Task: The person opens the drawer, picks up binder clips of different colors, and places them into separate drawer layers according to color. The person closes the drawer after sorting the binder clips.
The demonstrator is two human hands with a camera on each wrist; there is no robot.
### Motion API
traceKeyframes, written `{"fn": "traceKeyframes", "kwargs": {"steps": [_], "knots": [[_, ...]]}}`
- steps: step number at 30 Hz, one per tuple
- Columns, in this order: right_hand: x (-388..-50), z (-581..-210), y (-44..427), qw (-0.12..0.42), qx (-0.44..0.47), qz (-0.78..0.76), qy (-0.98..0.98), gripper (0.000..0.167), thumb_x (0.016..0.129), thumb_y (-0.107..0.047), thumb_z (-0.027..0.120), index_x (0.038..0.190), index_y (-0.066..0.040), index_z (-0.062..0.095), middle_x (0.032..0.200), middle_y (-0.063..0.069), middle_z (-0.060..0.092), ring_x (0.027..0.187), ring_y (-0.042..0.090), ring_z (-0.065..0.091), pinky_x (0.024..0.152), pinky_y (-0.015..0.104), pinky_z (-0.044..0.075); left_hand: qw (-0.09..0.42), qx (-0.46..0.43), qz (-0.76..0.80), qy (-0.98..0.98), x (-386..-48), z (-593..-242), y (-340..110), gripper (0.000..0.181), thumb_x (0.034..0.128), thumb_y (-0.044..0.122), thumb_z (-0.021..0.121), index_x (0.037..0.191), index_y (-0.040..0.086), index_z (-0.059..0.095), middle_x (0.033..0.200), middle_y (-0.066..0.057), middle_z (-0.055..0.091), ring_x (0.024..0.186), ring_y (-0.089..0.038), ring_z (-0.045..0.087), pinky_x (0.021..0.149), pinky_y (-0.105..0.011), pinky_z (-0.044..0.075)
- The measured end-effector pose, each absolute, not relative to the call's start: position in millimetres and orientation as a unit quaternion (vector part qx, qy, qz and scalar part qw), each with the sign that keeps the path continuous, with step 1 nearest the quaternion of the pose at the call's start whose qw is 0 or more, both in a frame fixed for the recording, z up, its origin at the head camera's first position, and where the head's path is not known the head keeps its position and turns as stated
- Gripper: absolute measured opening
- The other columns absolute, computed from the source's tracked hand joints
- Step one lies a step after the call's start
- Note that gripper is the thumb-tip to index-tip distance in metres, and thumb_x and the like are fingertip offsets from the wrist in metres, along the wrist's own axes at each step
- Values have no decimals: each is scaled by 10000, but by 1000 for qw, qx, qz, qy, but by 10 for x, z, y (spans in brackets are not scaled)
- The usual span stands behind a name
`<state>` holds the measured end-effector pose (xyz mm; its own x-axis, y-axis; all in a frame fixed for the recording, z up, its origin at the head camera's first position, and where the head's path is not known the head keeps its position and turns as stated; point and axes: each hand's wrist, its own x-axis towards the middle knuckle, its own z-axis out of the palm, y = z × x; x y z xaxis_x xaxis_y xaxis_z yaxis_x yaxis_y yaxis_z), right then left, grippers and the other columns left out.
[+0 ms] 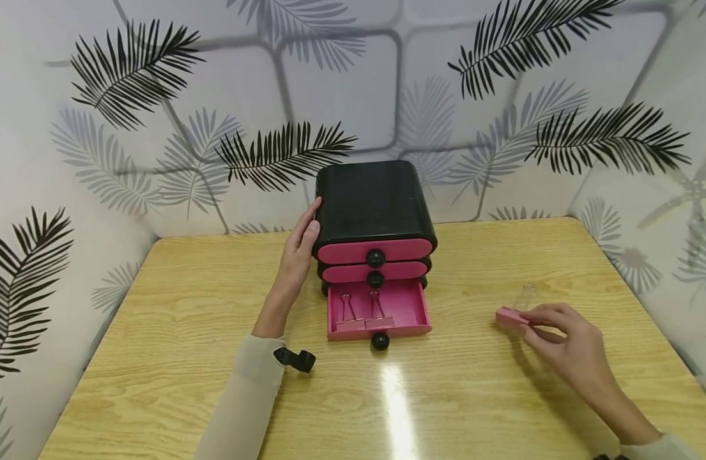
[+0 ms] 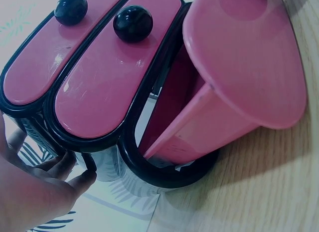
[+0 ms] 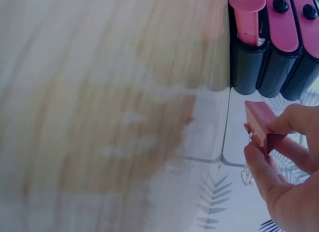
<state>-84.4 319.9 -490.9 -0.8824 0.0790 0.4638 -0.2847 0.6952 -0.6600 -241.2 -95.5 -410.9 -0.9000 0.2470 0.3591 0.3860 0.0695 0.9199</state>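
Note:
A black cabinet (image 1: 370,198) with pink drawers stands towards the back of the table. Its bottom drawer (image 1: 407,306) is pulled out, and two pink binder clips (image 1: 350,324) with raised wire handles lie inside. Against the cabinet's left side rests my left hand (image 1: 297,252); the left wrist view shows its fingers (image 2: 82,182) touching the black casing. My right hand (image 1: 577,342) pinches another pink binder clip (image 1: 510,317) above the table, right of the cabinet. In the right wrist view, thumb and fingers grip the clip (image 3: 261,123) at one end.
The two upper drawers (image 1: 341,253) are closed, each with a round black knob. A wood-grain table (image 1: 203,306) spreads around the cabinet. Behind it rises a pale wall covering (image 1: 335,83) with a leaf pattern. A black strap piece (image 1: 295,360) sits at my left cuff.

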Motion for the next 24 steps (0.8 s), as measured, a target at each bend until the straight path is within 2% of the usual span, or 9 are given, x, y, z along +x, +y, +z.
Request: {"fn": "traceKeyframes", "kwargs": {"steps": [6, 14, 20, 24], "knots": [[-851, -4887, 3180, 244, 65, 390, -886, 250, 762, 157, 796, 968, 17, 773, 1019, 125, 687, 963, -158, 560, 734, 82, 512, 51, -214, -648, -729, -2405, -4112, -957, 516, 1116, 181, 367, 1617, 70, 310, 1678, -85, 261, 1546, -201, 215, 1240, -411, 198], [-861, -4868, 3159, 227, 70, 421, -875, 304, 803, 162, 758, 1078, 33, 755, 1052, 169, 689, 916, -121, 630, 735, 114, 534, 59, -220, -648, -727, -2429, -4130, -957, 516, 1114, 172, 372, 1614, 59, 312, 1675, -92, 269, 1543, -193, 221, 1240, -405, 199], [-871, -4868, 3121, 220, 74, 436, -869, 285, 796, 187, 758, 1048, 54, 755, 1084, 177, 666, 946, -115, 622, 754, 124, 535, 58, -221, -649, -726, -2433, -4135, -958, 517, 1113, 175, 372, 1614, 60, 313, 1676, -89, 268, 1543, -181, 218, 1241, -396, 195], [-886, -4865, 3072, 229, 77, 445, -862, 296, 766, 200, 782, 1018, 46, 761, 1070, 182, 680, 961, -106, 626, 753, 138, 541, 69, -227, -649, -723, -2576, -4327, -983, 509, 1117, 236, 378, 1620, 163, 341, 1666, 17, 295, 1530, -114, 230, 1239, -378, 198]]}}
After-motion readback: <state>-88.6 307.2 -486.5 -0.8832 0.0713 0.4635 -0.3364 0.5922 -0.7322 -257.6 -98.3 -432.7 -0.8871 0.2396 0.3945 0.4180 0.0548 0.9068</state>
